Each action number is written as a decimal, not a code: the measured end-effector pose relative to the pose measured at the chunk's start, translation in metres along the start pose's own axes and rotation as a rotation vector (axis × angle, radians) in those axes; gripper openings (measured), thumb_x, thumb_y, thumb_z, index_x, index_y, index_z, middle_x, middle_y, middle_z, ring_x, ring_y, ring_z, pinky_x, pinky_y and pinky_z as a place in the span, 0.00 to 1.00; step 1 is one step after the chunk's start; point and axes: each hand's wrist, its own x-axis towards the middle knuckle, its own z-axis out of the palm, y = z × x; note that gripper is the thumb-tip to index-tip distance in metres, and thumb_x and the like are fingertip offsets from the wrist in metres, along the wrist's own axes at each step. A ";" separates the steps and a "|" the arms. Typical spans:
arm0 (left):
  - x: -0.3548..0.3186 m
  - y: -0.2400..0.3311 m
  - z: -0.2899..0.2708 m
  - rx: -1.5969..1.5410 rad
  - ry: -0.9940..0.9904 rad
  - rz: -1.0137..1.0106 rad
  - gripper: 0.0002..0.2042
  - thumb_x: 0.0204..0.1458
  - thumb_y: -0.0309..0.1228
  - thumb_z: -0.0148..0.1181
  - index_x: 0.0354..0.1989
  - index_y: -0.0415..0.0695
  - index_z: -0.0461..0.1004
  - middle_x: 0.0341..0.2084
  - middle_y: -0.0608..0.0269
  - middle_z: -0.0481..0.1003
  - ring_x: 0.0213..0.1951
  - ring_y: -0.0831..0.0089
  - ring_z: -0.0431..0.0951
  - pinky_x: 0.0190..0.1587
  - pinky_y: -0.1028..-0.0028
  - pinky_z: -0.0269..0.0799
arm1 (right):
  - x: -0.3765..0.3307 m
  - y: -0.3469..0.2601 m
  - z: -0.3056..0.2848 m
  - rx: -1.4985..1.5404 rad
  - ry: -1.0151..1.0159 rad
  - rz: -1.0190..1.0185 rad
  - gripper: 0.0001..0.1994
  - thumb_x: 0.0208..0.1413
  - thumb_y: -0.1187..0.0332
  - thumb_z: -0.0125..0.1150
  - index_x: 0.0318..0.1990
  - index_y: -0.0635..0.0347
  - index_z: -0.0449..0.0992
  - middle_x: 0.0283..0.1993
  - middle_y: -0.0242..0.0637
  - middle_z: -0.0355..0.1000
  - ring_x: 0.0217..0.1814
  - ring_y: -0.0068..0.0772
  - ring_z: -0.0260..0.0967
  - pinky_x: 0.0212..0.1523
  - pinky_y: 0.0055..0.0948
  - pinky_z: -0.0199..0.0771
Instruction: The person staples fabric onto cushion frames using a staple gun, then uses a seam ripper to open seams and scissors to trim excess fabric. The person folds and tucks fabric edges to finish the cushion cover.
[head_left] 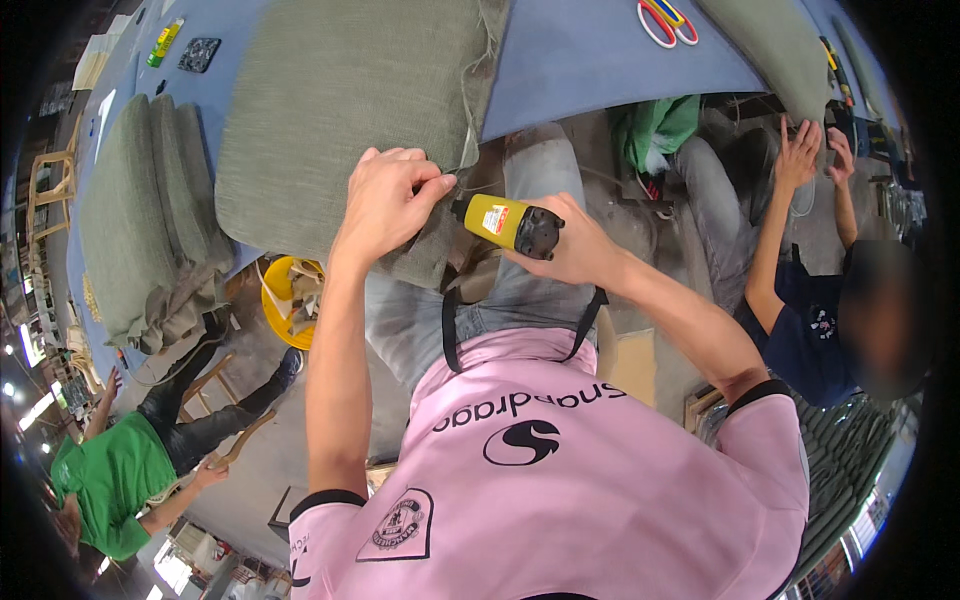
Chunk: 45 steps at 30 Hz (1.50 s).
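My left hand (395, 190) is closed at the near right edge of a grey-green fabric-covered cushion (340, 110), pinching the fabric between thumb and fingers. Loose threads hang along that edge. Just right of it, my right hand (575, 240) grips a yellow-and-black staple gun (492, 220), its black end cap turned up toward me. The gun's front points at the cushion edge near my left thumb. Its handle is mostly hidden under my hand.
Folded grey-green covers (150, 210) lie left on the blue table (610, 60). Scissors (668, 20) rest at the far side. A yellow bucket (275, 315) stands below. A co-worker at right handles another cushion (770, 50); a person in green (120, 480) is at lower left.
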 end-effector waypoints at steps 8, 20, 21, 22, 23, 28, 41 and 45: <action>-0.004 0.009 -0.032 -0.161 -0.036 -0.115 0.16 0.64 0.40 0.66 0.30 0.39 0.81 0.24 0.55 0.71 0.32 0.58 0.74 0.45 0.61 0.64 | -0.015 -0.005 -0.003 0.072 0.069 -0.060 0.09 0.55 0.71 0.75 0.38 0.67 0.82 0.31 0.50 0.80 0.33 0.59 0.78 0.37 0.44 0.79; -0.006 -0.005 -0.027 -0.014 -0.254 0.081 0.18 0.57 0.38 0.68 0.22 0.37 0.75 0.26 0.58 0.66 0.39 0.57 0.69 0.48 0.57 0.61 | -0.014 -0.011 0.002 0.074 0.051 -0.085 0.15 0.48 0.75 0.75 0.45 0.67 0.83 0.34 0.54 0.80 0.38 0.64 0.78 0.38 0.42 0.78; -0.007 -0.006 -0.026 -0.033 -0.249 0.077 0.18 0.57 0.38 0.68 0.22 0.37 0.74 0.26 0.58 0.65 0.39 0.57 0.69 0.48 0.56 0.61 | -0.013 -0.011 0.002 0.077 0.051 -0.083 0.16 0.47 0.75 0.75 0.45 0.67 0.83 0.33 0.53 0.80 0.37 0.64 0.78 0.38 0.42 0.78; -0.007 -0.006 -0.026 -0.051 -0.244 0.073 0.18 0.57 0.38 0.68 0.22 0.37 0.73 0.25 0.58 0.64 0.39 0.57 0.68 0.48 0.56 0.61 | -0.013 -0.010 0.003 0.079 0.038 -0.071 0.17 0.47 0.75 0.76 0.46 0.67 0.83 0.34 0.54 0.80 0.38 0.64 0.78 0.39 0.42 0.78; -0.008 -0.007 -0.025 -0.055 -0.240 0.072 0.19 0.57 0.38 0.68 0.22 0.37 0.73 0.25 0.58 0.64 0.39 0.57 0.68 0.48 0.57 0.60 | -0.013 -0.007 0.004 0.080 0.024 -0.063 0.18 0.46 0.74 0.76 0.47 0.67 0.83 0.34 0.54 0.81 0.39 0.63 0.79 0.40 0.43 0.79; -0.011 -0.006 -0.022 -0.095 -0.202 0.077 0.19 0.57 0.38 0.68 0.21 0.37 0.72 0.25 0.59 0.63 0.37 0.58 0.67 0.47 0.59 0.59 | -0.021 0.007 0.013 -0.030 0.103 -0.073 0.22 0.45 0.72 0.80 0.49 0.69 0.83 0.38 0.54 0.83 0.45 0.62 0.80 0.48 0.45 0.80; 0.002 0.010 -0.014 0.127 0.147 0.144 0.13 0.57 0.37 0.70 0.25 0.41 0.81 0.26 0.59 0.70 0.38 0.57 0.71 0.43 0.58 0.62 | -0.032 -0.005 -0.004 0.108 -0.021 0.144 0.15 0.59 0.60 0.80 0.48 0.59 0.87 0.44 0.42 0.85 0.46 0.46 0.81 0.57 0.40 0.73; 0.015 0.019 0.014 0.145 0.176 0.101 0.18 0.61 0.40 0.68 0.25 0.39 0.80 0.27 0.58 0.70 0.39 0.55 0.70 0.45 0.59 0.63 | -0.038 -0.011 -0.021 -0.105 0.143 0.051 0.13 0.53 0.69 0.77 0.45 0.62 0.85 0.34 0.52 0.82 0.40 0.64 0.79 0.43 0.45 0.82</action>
